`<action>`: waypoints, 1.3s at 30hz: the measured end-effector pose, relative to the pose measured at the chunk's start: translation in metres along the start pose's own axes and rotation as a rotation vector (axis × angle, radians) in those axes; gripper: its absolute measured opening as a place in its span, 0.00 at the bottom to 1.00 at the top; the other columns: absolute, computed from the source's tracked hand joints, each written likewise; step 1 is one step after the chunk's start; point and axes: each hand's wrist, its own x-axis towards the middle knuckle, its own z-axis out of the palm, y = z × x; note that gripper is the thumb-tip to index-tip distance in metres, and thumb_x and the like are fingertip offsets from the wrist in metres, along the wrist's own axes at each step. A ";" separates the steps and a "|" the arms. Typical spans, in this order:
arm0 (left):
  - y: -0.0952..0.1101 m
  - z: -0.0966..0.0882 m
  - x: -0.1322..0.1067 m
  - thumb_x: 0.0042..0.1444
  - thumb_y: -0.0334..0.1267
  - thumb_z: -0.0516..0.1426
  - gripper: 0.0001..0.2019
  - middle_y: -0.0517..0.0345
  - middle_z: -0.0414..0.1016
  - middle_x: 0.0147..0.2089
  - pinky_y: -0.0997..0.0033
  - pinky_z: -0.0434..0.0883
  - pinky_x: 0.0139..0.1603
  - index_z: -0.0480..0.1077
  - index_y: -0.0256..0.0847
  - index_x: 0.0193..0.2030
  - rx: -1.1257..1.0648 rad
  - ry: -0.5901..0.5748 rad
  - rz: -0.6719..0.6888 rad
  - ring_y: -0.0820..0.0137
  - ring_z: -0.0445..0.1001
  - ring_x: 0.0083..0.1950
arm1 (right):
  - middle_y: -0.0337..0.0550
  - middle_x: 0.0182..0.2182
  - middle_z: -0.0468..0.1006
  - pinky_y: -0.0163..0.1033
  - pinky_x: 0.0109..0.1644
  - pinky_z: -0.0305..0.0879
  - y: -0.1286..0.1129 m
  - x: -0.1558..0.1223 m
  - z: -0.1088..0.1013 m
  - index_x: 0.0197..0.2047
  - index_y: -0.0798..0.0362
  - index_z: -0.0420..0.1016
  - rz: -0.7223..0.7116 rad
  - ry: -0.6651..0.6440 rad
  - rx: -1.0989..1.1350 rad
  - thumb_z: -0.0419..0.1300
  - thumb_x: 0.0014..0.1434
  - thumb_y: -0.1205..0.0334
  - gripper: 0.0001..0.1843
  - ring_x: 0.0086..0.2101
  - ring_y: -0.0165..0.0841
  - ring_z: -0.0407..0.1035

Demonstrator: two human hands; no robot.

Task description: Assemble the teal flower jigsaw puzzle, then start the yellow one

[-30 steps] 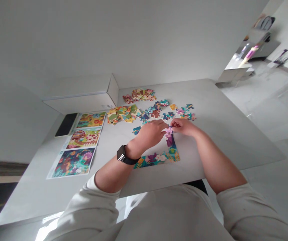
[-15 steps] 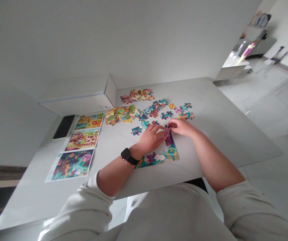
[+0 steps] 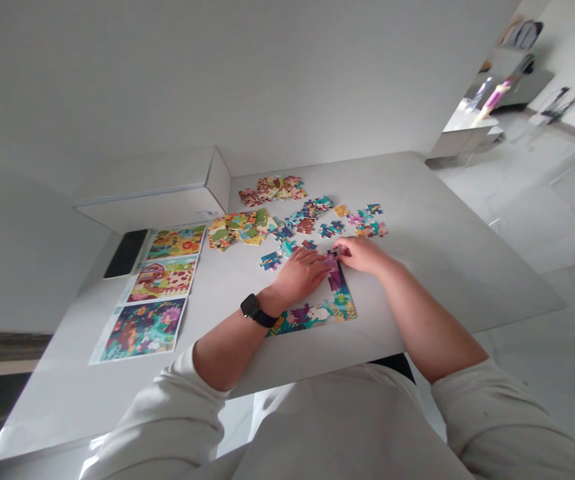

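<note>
Pinching a purple cardboard puzzle piece [image 3: 332,261] between closed fingertips [image 3: 340,251], the right hand [image 3: 362,255] holds it at the top of an L-shaped puzzle border [image 3: 312,317]. The left hand [image 3: 298,273] lies flat, fingers open, just beside it. Loose die-cut pieces [image 3: 307,225] spread toward the far edge of the smooth, pale table [image 3: 447,267]; glossy picture sheets [image 3: 142,330] line its left edge, near a white box [image 3: 167,203].
</note>
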 end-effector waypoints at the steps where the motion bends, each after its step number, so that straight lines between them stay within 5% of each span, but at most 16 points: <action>1: -0.001 0.000 0.000 0.76 0.41 0.57 0.14 0.48 0.84 0.63 0.43 0.70 0.74 0.84 0.45 0.56 -0.007 -0.006 0.002 0.52 0.77 0.69 | 0.37 0.32 0.85 0.39 0.40 0.62 -0.001 0.000 0.000 0.50 0.46 0.85 0.000 -0.001 0.001 0.70 0.61 0.69 0.14 0.32 0.36 0.74; 10: 0.002 -0.011 -0.001 0.69 0.47 0.64 0.22 0.44 0.79 0.69 0.42 0.69 0.75 0.78 0.47 0.68 -0.017 -0.126 0.020 0.50 0.76 0.70 | 0.38 0.32 0.85 0.39 0.38 0.61 -0.002 -0.002 -0.002 0.45 0.45 0.86 -0.002 -0.043 -0.016 0.73 0.58 0.66 0.11 0.32 0.35 0.74; 27: 0.039 -0.017 -0.009 0.68 0.49 0.67 0.28 0.41 0.77 0.70 0.43 0.65 0.75 0.74 0.44 0.71 0.230 -0.205 -0.007 0.46 0.74 0.70 | 0.39 0.33 0.86 0.38 0.36 0.61 -0.015 -0.009 -0.009 0.42 0.45 0.85 -0.016 -0.176 -0.040 0.75 0.58 0.64 0.09 0.32 0.36 0.75; 35: 0.039 -0.018 -0.007 0.70 0.50 0.65 0.28 0.41 0.76 0.71 0.47 0.66 0.74 0.72 0.43 0.73 0.197 -0.218 -0.008 0.47 0.74 0.70 | 0.39 0.33 0.86 0.38 0.36 0.62 -0.011 -0.009 -0.007 0.43 0.46 0.86 -0.029 -0.169 -0.001 0.74 0.58 0.66 0.09 0.31 0.35 0.75; 39: 0.024 -0.041 -0.008 0.71 0.50 0.63 0.26 0.42 0.76 0.71 0.51 0.69 0.72 0.73 0.43 0.71 0.157 -0.189 -0.040 0.49 0.75 0.70 | 0.41 0.36 0.87 0.39 0.40 0.66 -0.003 -0.007 -0.010 0.45 0.46 0.86 -0.053 -0.038 0.013 0.70 0.64 0.65 0.07 0.34 0.36 0.77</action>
